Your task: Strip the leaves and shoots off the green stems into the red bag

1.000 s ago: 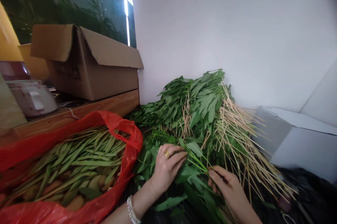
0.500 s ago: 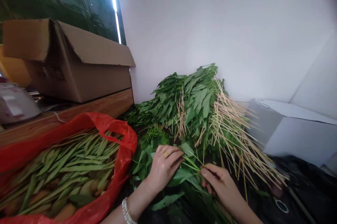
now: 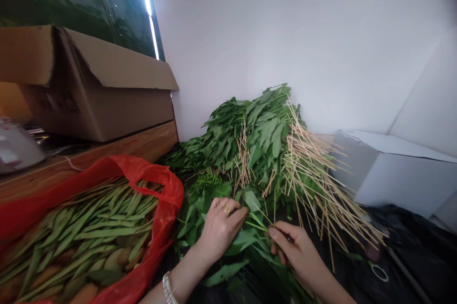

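My left hand is closed on the leafy end of a few water spinach stems. A gold ring and a white bead bracelet show on this side. My right hand pinches the same stems lower down, between thumb and fingers. The short green piece between both hands is in plain sight. Loose leaves lie beneath and around the hands. Behind them rises a large heap of water spinach, its pale sticklike stems fanning out to the right.
At left, a red plastic bag holds flat green beans and brownish tubers. An open cardboard box sits on a wooden surface behind it. A white box and black plastic with a ringed handle are at right.
The whole view has shifted slightly, so the bag and boxes appear a little further left. Both hands keep nearly the same hold on the stems.
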A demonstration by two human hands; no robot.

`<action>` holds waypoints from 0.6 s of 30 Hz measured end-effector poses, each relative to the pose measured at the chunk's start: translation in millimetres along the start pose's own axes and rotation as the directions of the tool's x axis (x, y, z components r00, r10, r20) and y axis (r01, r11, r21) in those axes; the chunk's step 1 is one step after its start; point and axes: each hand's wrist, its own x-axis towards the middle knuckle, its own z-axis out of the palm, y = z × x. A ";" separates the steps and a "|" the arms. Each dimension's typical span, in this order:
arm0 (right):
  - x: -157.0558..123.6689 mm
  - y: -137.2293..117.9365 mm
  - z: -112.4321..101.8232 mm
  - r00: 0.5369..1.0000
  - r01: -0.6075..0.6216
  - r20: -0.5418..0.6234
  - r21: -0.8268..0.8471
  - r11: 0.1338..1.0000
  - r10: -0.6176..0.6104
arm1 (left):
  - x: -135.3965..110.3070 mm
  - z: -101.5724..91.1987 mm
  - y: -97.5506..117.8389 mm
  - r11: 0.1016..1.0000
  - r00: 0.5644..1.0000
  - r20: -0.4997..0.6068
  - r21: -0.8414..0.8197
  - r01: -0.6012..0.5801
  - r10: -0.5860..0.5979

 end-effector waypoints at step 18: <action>-8.6 -5.1 -7.5 0.932 0.118 -0.323 -0.167 0.979 -0.167 | 12.4 -12.7 -39.1 -0.049 0.420 0.224 -0.920 0.389 -0.879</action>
